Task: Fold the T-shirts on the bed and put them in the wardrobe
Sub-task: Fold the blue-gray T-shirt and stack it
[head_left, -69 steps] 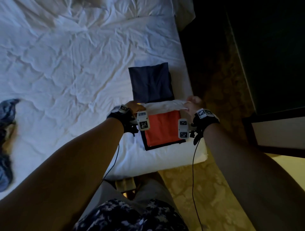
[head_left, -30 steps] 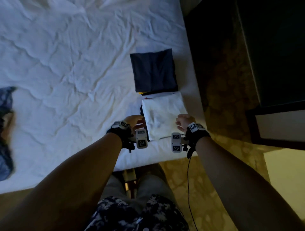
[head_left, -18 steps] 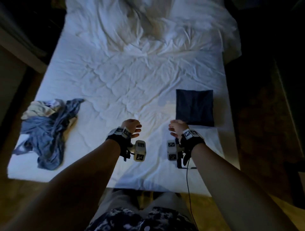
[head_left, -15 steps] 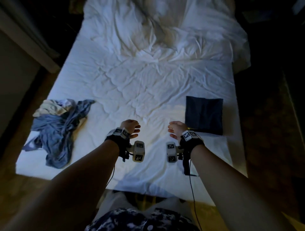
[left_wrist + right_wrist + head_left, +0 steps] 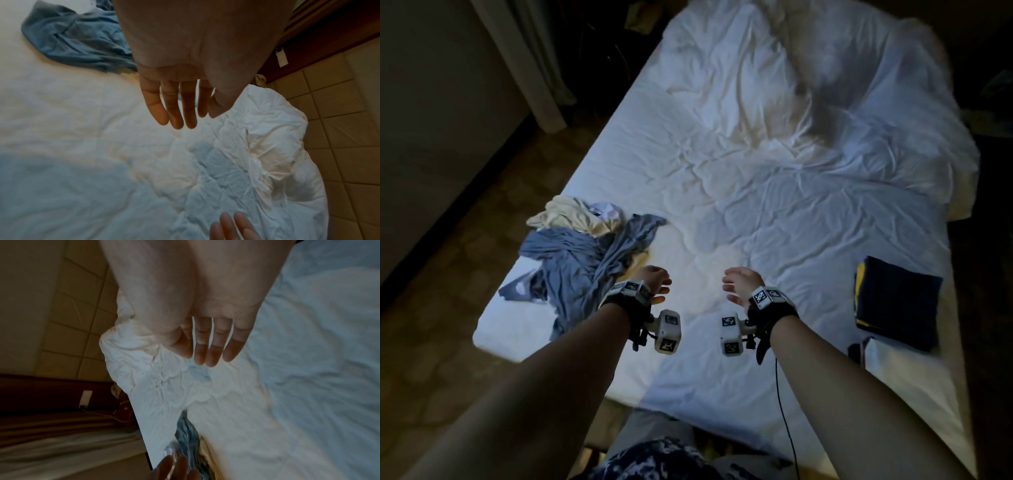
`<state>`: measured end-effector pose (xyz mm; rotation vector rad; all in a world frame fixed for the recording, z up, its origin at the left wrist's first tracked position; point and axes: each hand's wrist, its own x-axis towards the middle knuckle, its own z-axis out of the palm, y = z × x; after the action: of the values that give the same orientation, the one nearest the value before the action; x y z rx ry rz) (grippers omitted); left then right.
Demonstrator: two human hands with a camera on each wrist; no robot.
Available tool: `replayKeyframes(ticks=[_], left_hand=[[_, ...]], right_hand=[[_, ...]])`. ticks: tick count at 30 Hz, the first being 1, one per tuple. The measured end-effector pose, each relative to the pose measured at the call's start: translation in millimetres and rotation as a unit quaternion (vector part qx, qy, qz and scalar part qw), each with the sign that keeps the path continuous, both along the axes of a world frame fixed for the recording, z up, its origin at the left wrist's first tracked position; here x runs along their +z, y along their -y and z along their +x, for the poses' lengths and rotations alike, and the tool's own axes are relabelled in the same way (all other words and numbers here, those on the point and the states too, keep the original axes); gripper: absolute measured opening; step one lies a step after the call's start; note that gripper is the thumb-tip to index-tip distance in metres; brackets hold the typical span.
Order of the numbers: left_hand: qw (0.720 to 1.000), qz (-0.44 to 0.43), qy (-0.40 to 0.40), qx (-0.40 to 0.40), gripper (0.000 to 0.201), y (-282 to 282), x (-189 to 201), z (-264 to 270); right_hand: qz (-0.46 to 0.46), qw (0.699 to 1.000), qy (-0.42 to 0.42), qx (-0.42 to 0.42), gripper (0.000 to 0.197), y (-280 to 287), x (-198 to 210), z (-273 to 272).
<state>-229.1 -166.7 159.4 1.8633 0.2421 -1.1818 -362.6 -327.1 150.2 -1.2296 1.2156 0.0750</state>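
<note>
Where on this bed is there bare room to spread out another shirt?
The wide bare sheet between the crumpled clothes pile and the folded navy shirt. Both hands hover there, empty. The near right edge is crowded.

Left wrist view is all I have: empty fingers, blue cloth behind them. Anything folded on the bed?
Observer: Yes. A folded dark T-shirt lies near the right edge of the bed, well apart from the blue cloth.
Operator: Is the pile just that blue one?
Observer: No. A cream garment is bunched against the far side of the blue T-shirt.
Operator: Right hand holding anything?
Observer: No. The right hand hovers over the sheet, fingers straight, empty.
</note>
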Motion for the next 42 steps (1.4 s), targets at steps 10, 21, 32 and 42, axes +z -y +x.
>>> replayKeyframes(ticks=[10,21,32,42], left_hand=[[0.998,0.049,-0.011,0.044,0.023,-117,-71,122],[0.994,0.075,-0.078,-0.011,0.013,-111,-163,176],[0.973,0.109,-0.043,-0.201,0.036,-102,-212,194],[0.991,0.011,0.010,-0.131,0.031,-78,-126,213]], right_hand=[[-0.031,0.976,-0.065,0.206,0.014,-93,-37,148],[-0.078,0.865,-0.164,0.468,0.031,-107,-138,248],[-0.128,0.812,-0.139,0.553,0.042,-115,-190,288],[-0.206,0.838,-0.119,0.492,0.021,-81,-90,279]])
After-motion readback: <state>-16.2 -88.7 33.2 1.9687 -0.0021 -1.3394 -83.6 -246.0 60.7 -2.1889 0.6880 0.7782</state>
